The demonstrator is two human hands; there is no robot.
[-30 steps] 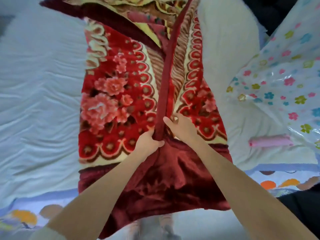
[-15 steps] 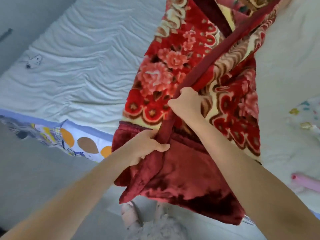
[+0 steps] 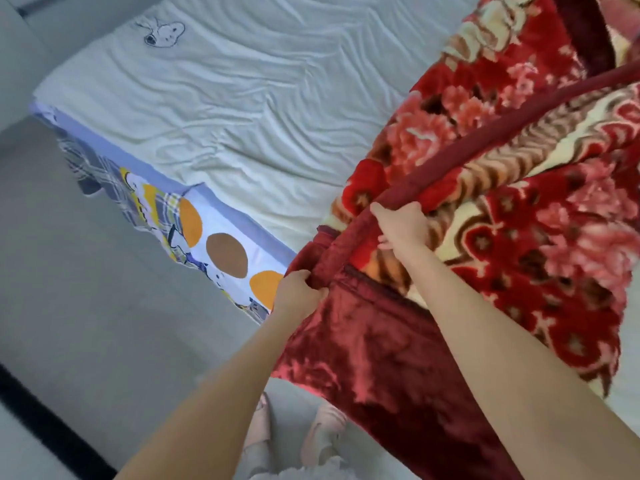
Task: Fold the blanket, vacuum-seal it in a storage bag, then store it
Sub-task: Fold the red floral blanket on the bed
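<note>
Bed: wrinkled pale sheet (image 3: 242,98) across the mattress, small cartoon dog print (image 3: 162,32) near the far corner
Bed side: patterned cover (image 3: 225,251) with orange and brown ovals, hanging down toward the grey floor (image 3: 86,271)
Blanket (image 3: 519,237): red plush with pink flowers, lying over the right part of the bed, near end draped off the bed edge with its plain dark red back showing
Band (image 3: 426,173): dark red trim of the blanket, curving from the upper right down to both hands
Left hand (image 3: 298,292): clenched round a bunched fold of the dark red trim, just off the bed edge, above the floor
Right hand (image 3: 403,225): farther up the same band, fingers curled over it, gripping the blanket over the bed
Hands: near each other but apart, band running between them
Slippers (image 3: 322,431): pale, on the floor below the arms, blurred
</note>
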